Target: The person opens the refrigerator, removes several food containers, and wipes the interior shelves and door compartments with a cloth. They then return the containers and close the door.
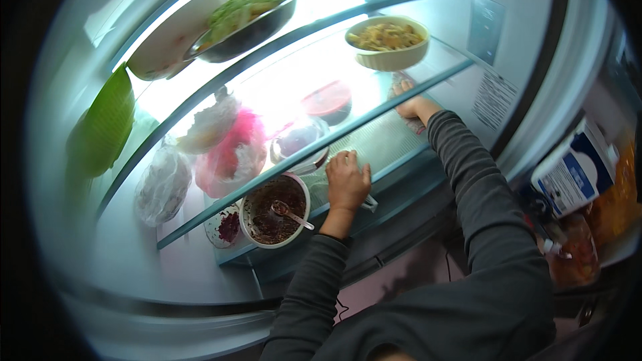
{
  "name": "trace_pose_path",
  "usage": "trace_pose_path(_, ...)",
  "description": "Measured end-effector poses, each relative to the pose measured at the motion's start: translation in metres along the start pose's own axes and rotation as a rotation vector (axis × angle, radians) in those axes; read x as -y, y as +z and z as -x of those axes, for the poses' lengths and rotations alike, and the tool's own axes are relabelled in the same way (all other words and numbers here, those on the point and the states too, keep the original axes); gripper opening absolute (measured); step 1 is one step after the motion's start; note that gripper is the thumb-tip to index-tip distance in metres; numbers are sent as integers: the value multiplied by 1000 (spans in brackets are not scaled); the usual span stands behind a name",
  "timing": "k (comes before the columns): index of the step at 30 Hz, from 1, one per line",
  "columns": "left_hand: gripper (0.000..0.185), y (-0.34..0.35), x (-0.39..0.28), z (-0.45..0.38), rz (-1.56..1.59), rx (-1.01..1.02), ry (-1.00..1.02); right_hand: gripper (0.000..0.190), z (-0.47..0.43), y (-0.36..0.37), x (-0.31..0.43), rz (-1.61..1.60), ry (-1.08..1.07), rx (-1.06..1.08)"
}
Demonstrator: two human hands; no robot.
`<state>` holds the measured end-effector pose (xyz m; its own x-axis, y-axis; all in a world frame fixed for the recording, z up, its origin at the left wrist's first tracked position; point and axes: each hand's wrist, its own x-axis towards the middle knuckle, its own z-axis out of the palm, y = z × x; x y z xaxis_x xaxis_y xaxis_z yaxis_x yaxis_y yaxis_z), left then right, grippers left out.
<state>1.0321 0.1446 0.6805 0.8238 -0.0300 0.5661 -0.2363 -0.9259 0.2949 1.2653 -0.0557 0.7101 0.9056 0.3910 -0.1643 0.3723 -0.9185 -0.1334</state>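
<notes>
My right hand point(412, 104) lies on a patterned cloth point(416, 124) at the right side of a lower glass shelf point(378, 143) in a refrigerator. Part of the hand shows through the shelf above. My left hand point(348, 180) rests near the front edge of the lower shelf, thumb apart, holding nothing. Left of it stands a white bowl point(257, 195) with dark brown paste and a spoon point(292, 214) in it. Just behind that hand is a round clear container point(300, 144). A red-lidded container point(328, 100) sits deeper in, blurred by glare.
On the shelf above stand a cream bowl of food point(388, 42), a pink plastic bag point(235, 153) and white plastic bags point(163, 185). A green basket point(108, 120) and a metal bowl of greens point(246, 27) are higher up. A carton point(574, 173) stands in the door.
</notes>
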Motion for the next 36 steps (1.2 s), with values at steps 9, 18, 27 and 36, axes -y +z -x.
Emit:
trace_pose_path(9,43,1,0,1,4,-10,-1,55,-67,-1,45,9,-148,-12)
trace_pose_path(18,43,2,-2,0,-19,-19,-39,58,13,-3,86,-258,-259,178)
trace_pose_path(27,42,7,0,0,-35,-19,-68,50,85,28,96,-242,-536,-178)
trace_pose_path(36,41,4,-2,1,-32,-32,-40,31,75,10,70,-903,-176,-419)
